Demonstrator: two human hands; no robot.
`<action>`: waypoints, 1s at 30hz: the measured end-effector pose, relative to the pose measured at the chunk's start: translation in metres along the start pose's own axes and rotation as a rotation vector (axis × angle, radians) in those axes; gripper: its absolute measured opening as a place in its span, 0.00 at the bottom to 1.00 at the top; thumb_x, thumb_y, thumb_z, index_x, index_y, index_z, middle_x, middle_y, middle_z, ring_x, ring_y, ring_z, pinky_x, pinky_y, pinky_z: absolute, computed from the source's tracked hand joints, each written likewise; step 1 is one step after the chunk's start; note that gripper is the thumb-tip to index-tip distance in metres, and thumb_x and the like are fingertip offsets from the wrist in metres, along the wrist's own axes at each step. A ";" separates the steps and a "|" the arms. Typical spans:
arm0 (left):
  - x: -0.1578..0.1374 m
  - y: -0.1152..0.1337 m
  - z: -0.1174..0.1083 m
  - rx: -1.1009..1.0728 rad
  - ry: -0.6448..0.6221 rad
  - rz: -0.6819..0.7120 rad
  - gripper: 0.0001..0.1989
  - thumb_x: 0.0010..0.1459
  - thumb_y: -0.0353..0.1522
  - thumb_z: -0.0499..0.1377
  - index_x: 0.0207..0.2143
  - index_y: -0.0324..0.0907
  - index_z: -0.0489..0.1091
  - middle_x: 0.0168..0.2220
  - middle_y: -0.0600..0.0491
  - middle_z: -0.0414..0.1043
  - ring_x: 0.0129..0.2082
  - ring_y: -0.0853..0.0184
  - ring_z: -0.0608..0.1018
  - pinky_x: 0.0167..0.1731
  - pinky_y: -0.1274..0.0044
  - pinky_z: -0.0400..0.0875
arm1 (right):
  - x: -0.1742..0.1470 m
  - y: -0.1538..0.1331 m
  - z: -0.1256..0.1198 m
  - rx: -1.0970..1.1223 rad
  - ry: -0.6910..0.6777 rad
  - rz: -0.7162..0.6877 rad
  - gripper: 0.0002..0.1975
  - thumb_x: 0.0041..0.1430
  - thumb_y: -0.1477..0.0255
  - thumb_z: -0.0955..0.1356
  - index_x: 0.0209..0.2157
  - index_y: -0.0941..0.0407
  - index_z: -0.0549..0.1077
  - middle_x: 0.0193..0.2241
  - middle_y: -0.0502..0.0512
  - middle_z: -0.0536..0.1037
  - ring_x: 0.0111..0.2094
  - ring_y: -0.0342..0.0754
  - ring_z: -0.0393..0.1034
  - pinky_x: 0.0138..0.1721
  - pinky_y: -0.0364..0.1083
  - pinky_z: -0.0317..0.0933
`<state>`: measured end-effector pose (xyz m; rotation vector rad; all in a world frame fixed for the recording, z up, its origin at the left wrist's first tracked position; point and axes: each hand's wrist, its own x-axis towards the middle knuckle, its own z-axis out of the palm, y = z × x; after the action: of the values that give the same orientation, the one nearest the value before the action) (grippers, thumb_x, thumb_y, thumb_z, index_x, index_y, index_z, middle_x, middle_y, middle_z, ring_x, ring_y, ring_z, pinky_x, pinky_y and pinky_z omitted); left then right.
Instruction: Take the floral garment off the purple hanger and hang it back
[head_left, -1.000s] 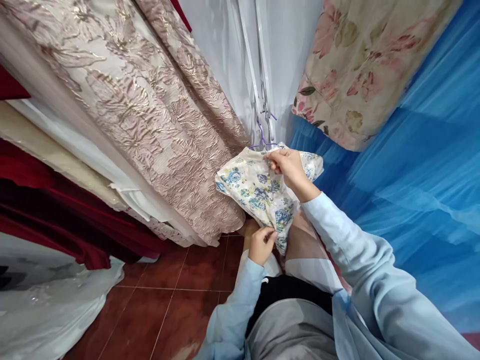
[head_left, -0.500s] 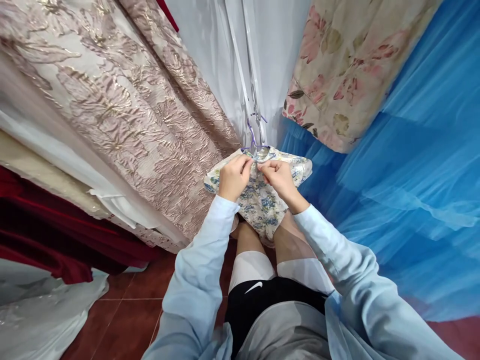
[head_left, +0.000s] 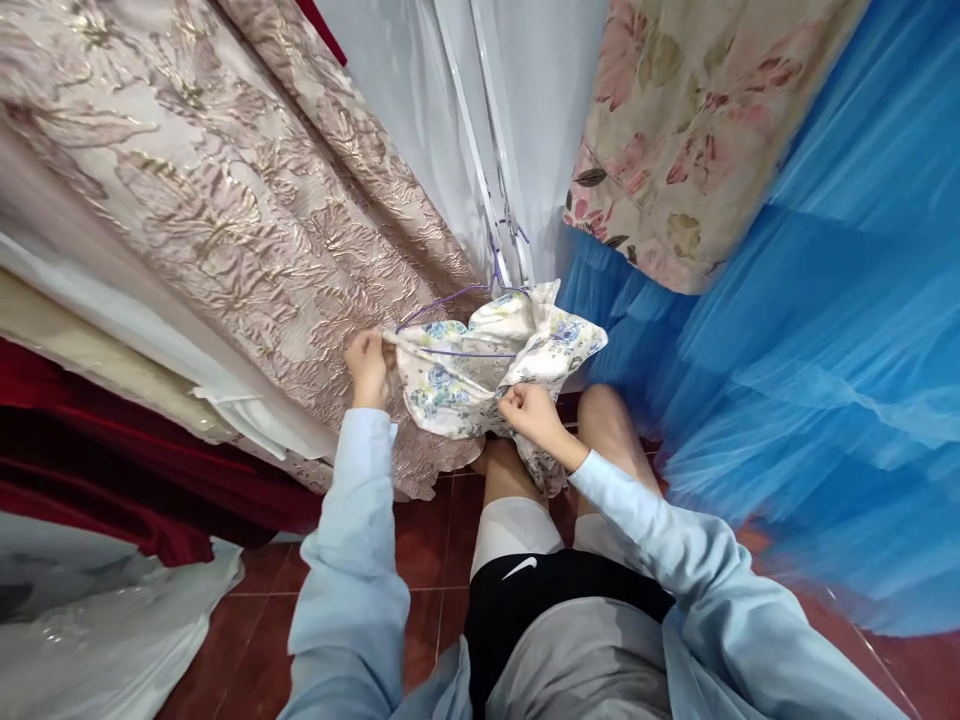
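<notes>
A small white shirt with blue and yellow flowers (head_left: 450, 395) hangs partly on a thin purple hanger (head_left: 457, 297). Its left front is pulled out sideways, so the hanger's left arm and lower bar show bare. My left hand (head_left: 367, 368) is closed on the shirt's edge at the left. Lower and nearer the middle, my right hand (head_left: 534, 412) pinches another front edge of the shirt. The shirt's right shoulder is still over the hanger, whose hook meets white straps (head_left: 487, 170) hanging from above.
A pink brocade gown (head_left: 247, 220) hangs close on the left, beyond dark red cloth (head_left: 112, 450). To the right hang a floral panel (head_left: 667, 150) and a blue tulle dress (head_left: 817, 380). My knees are just under the shirt, above a red tiled floor (head_left: 420, 540).
My hands have parted from the collar. The left moved left with the shirt's edge, and the right moved slightly down. The shirt's front is now open and the hanger's left side uncovered.
</notes>
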<state>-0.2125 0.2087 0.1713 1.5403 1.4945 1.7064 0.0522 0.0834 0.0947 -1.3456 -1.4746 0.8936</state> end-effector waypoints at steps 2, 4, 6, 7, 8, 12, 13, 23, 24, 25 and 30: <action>-0.028 -0.026 0.001 -0.108 0.003 -0.336 0.18 0.68 0.45 0.56 0.32 0.41 0.60 0.26 0.57 0.67 0.25 0.74 0.70 0.31 0.77 0.69 | -0.002 0.001 0.006 -0.095 -0.042 0.004 0.08 0.51 0.72 0.67 0.21 0.55 0.68 0.19 0.49 0.72 0.23 0.44 0.64 0.27 0.43 0.50; -0.065 -0.042 0.009 -0.180 -0.026 -0.418 0.19 0.64 0.47 0.58 0.33 0.41 0.61 0.28 0.55 0.69 0.27 0.72 0.72 0.32 0.76 0.70 | -0.005 0.009 0.007 -0.184 -0.083 0.014 0.08 0.53 0.72 0.68 0.21 0.55 0.69 0.21 0.50 0.74 0.25 0.45 0.66 0.28 0.44 0.52; -0.100 -0.045 0.021 -0.235 -0.090 -0.421 0.22 0.58 0.49 0.62 0.32 0.40 0.63 0.29 0.54 0.70 0.28 0.71 0.73 0.32 0.77 0.69 | -0.011 0.025 0.002 -0.274 -0.141 0.057 0.08 0.54 0.73 0.68 0.22 0.56 0.71 0.23 0.53 0.76 0.28 0.47 0.69 0.31 0.44 0.55; -0.116 -0.042 0.029 -0.251 -0.122 -0.384 0.22 0.56 0.50 0.63 0.32 0.40 0.64 0.29 0.54 0.70 0.29 0.71 0.73 0.32 0.78 0.69 | -0.016 0.033 -0.003 -0.319 -0.172 0.090 0.07 0.55 0.74 0.68 0.24 0.57 0.73 0.25 0.55 0.78 0.30 0.49 0.71 0.33 0.44 0.57; -0.130 -0.035 0.037 -0.249 -0.162 -0.318 0.22 0.56 0.51 0.63 0.32 0.40 0.66 0.29 0.54 0.69 0.29 0.70 0.72 0.32 0.78 0.68 | -0.021 0.041 -0.008 -0.360 -0.194 0.119 0.05 0.55 0.74 0.68 0.27 0.57 0.75 0.28 0.57 0.80 0.33 0.51 0.73 0.35 0.45 0.59; -0.169 0.019 0.074 -0.130 -0.377 0.040 0.18 0.63 0.46 0.59 0.34 0.40 0.72 0.33 0.50 0.71 0.34 0.66 0.74 0.38 0.76 0.69 | -0.040 0.048 -0.033 -0.236 -0.234 -0.022 0.26 0.46 0.72 0.76 0.50 0.59 0.76 0.48 0.65 0.80 0.50 0.60 0.72 0.49 0.51 0.64; -0.175 0.033 0.083 -0.099 -0.432 0.121 0.17 0.65 0.45 0.58 0.34 0.40 0.72 0.35 0.49 0.72 0.37 0.65 0.74 0.40 0.75 0.70 | -0.043 0.043 -0.038 -0.133 -0.252 -0.095 0.30 0.46 0.69 0.77 0.53 0.58 0.74 0.51 0.64 0.78 0.51 0.60 0.71 0.51 0.51 0.64; -0.220 0.041 0.118 -0.530 -0.904 -0.170 0.24 0.62 0.50 0.60 0.49 0.41 0.67 0.43 0.47 0.75 0.41 0.62 0.78 0.42 0.74 0.73 | -0.054 -0.016 -0.121 0.287 -0.208 -0.131 0.15 0.60 0.57 0.72 0.35 0.55 0.78 0.30 0.53 0.77 0.32 0.50 0.68 0.33 0.45 0.63; -0.224 0.034 0.116 -0.545 -0.963 -0.205 0.26 0.60 0.50 0.63 0.50 0.41 0.69 0.44 0.45 0.76 0.44 0.60 0.78 0.44 0.73 0.74 | -0.049 -0.014 -0.130 0.257 -0.154 -0.157 0.14 0.60 0.57 0.72 0.35 0.55 0.78 0.31 0.53 0.77 0.32 0.50 0.68 0.34 0.46 0.63; -0.226 0.027 0.113 -0.532 -1.012 -0.227 0.27 0.57 0.50 0.65 0.51 0.40 0.70 0.45 0.45 0.76 0.45 0.58 0.79 0.45 0.71 0.74 | -0.041 -0.011 -0.138 0.218 -0.094 -0.189 0.14 0.60 0.58 0.72 0.34 0.54 0.79 0.31 0.54 0.77 0.32 0.50 0.68 0.35 0.46 0.64; -0.206 0.005 0.080 -0.251 -0.889 -0.159 0.21 0.58 0.47 0.65 0.41 0.38 0.77 0.41 0.47 0.79 0.43 0.59 0.79 0.47 0.70 0.74 | 0.028 0.027 -0.153 0.079 0.122 -0.383 0.11 0.57 0.61 0.72 0.30 0.55 0.78 0.35 0.54 0.77 0.40 0.51 0.70 0.48 0.47 0.63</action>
<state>-0.0756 0.0706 0.0673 1.6489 0.8638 0.8573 0.2061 0.1049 0.1221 -0.9952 -1.5173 0.6045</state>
